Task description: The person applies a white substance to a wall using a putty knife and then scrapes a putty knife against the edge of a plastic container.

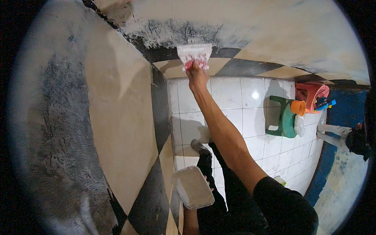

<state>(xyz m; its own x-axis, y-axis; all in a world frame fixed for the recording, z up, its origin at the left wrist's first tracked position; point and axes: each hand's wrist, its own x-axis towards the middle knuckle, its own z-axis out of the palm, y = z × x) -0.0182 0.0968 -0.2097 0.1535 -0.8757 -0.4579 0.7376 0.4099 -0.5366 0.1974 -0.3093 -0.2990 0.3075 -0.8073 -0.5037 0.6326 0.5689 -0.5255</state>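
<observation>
My right arm stretches forward, and my right hand (198,78) is closed round a wide putty scraper (194,53). The scraper has a whitish blade, and its red grip is smeared with white. Its blade meets the far wall at a black band, just below a dark patch streaked with pale filler (168,33). Low near my body, my left hand (209,183) holds a shallow rectangular tub (200,206) with greyish-beige paste in it. Only a few fingertips show at the tub's right side; the rest of that hand is hidden.
A beige wall (117,90) with black diamonds and a rough dark patch rises close on my left. White floor tiles (226,94) lie below. To the right stand a green stool (289,121) with an orange cup (298,107), a red stool (319,94), and another person (340,135).
</observation>
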